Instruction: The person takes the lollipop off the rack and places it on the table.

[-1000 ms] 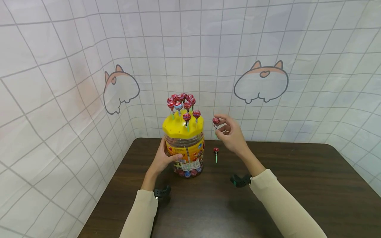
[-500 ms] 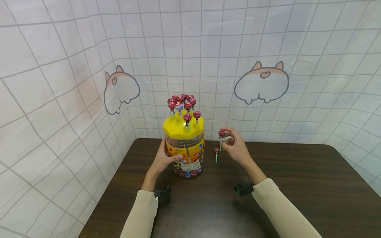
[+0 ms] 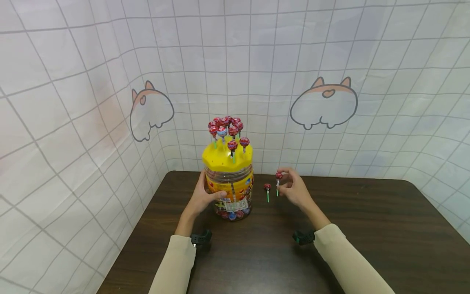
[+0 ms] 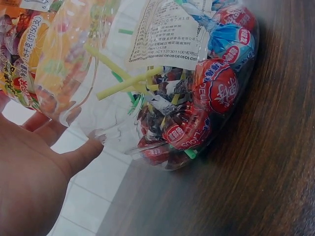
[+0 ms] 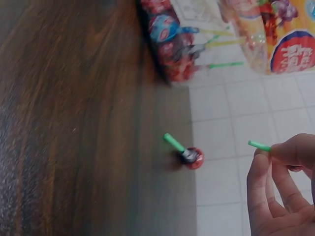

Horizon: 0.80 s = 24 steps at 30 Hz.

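Observation:
A clear plastic lollipop jar (image 3: 216,179) with a yellow lid (image 3: 212,159) stands upright on the table. Red lollipops and a blue one poke up from holes in the lid, and more lie inside the jar. My left hand (image 3: 200,199) holds the jar's left side, thumb across the front label; the other fingers are partly hidden behind it. To the jar's right, my right hand (image 3: 298,192) pinches a red lollipop (image 3: 279,175), head up, its green stick (image 5: 259,146) showing in the right wrist view. A second red lollipop (image 3: 267,187) lies on the table just left of it.
The dark wood table (image 3: 367,228) reaches out to the right and front. Behind it and along the left hangs a white grid-patterned cloth (image 3: 257,61) printted with cartoon animals. Each wrist carries a black band, such as the right one (image 3: 304,237).
My right hand has come down and slightly right with its lollipop, from beside the lid to near the table by the lying lollipop. My left hand stays on the jar.

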{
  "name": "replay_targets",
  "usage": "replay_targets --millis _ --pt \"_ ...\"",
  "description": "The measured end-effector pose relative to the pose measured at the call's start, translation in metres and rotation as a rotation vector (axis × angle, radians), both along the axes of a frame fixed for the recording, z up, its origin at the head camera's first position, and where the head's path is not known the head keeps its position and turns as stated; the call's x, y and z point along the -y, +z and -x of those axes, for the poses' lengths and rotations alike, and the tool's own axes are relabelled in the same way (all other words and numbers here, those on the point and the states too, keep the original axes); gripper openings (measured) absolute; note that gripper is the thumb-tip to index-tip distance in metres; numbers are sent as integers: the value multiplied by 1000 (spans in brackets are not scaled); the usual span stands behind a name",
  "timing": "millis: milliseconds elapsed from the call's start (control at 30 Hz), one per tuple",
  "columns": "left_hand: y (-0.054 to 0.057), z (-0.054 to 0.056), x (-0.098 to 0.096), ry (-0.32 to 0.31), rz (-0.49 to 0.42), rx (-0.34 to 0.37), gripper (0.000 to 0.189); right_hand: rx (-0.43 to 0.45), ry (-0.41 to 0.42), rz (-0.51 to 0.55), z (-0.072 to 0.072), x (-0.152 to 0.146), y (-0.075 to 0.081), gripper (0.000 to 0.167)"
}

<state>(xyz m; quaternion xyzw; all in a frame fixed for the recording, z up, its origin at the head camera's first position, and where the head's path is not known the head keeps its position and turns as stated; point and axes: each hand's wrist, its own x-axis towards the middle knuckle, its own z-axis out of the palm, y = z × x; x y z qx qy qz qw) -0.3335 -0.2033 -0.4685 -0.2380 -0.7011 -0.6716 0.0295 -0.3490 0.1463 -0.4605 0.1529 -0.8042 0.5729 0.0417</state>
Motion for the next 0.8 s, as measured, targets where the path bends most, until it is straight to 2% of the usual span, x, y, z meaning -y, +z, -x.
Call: replay_targets --millis 300,567,800 --pt "-1 0 0 -4 2 -3 89 59 19 -61 4 -4 -14 55" --pt "-1 0 0 7 3 1 91 111 -5 -120 11 -5 -25 55" --pt "-2 1 0 7 -1 8 93 112 -15 -178 19 -4 -30 55"
